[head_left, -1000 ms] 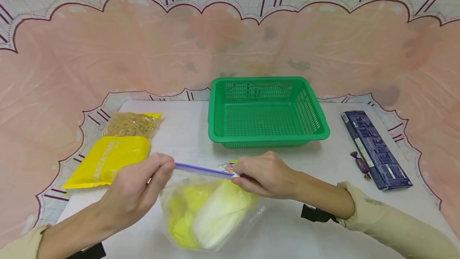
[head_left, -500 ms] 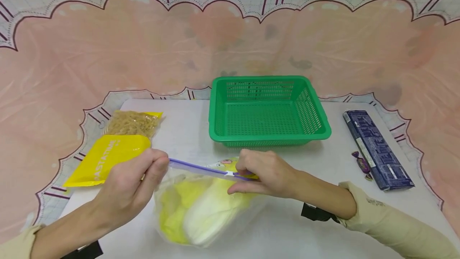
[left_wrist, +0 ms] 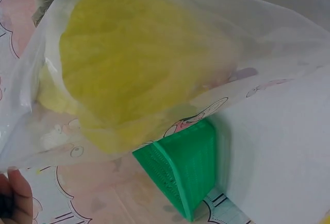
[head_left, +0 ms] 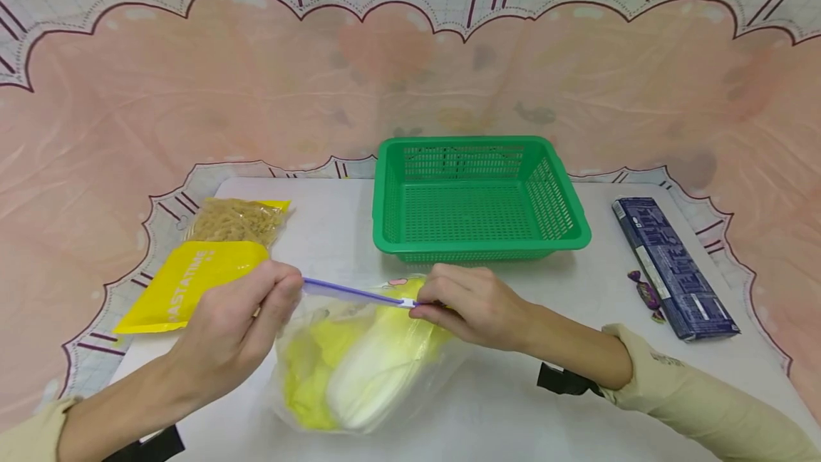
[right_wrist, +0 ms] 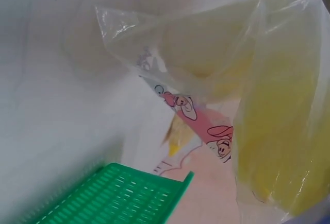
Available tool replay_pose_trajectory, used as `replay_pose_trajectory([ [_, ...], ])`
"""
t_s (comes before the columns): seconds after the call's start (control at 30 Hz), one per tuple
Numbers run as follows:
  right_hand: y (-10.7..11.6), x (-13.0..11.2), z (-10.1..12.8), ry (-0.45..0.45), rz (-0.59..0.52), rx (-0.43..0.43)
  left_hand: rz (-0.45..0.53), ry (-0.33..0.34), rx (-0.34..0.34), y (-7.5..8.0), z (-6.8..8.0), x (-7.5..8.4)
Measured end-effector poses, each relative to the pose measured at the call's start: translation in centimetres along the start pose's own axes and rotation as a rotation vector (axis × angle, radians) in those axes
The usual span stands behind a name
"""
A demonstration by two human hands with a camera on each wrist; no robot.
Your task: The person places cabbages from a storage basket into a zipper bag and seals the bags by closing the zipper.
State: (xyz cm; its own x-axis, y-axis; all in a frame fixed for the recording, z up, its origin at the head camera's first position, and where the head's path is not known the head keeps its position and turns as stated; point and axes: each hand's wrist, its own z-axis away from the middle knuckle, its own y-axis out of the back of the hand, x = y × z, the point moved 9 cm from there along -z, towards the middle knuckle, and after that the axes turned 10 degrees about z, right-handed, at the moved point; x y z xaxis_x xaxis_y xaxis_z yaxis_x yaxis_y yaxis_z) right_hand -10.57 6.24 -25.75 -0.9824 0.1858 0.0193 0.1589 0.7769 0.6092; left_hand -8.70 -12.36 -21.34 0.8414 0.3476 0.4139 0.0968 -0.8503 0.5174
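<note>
Near the front edge of the tabletop, a clear zip bag with a head of pale yellow-white cabbage inside is held up by its purple zip strip. The left hand pinches the left end of the strip between thumb and curled fingers. The right hand pinches the strip farther along, at the small white slider, its fingers curled down over the top of the bag. The bag's lower part rests on the tabletop between the two forearms.

In the left wrist view the cabbage fills the bag, and a cartoon print shows on the plastic; the right wrist view shows the same print, though whether the zip is fully closed cannot be told.

Behind the bag, toward the back edge, stands a green basket. Near the left edge lie a yellow pasta pouch and, just behind it, a bag of dry pasta. Near the right edge lies a dark blue box, with a purple wrapped candy just beside it.
</note>
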Motion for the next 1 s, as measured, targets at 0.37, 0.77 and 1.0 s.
replay_pose_trajectory([
  [0.37, -1.3, 0.2, 0.1, -0.102, -0.013, -0.099, -0.012, 0.002, 0.004, 0.2, 0.0, 0.0],
  [0.77, -1.4, 0.4, -0.1, -0.084, -0.032, -0.111, 0.033, 0.012, -0.012, -0.1, 0.4, 0.2],
  [1.0, -1.4, 0.5, -0.3, -0.052, -0.038, -0.121, 0.016, 0.008, -0.016, -0.2, 0.6, 0.2],
])
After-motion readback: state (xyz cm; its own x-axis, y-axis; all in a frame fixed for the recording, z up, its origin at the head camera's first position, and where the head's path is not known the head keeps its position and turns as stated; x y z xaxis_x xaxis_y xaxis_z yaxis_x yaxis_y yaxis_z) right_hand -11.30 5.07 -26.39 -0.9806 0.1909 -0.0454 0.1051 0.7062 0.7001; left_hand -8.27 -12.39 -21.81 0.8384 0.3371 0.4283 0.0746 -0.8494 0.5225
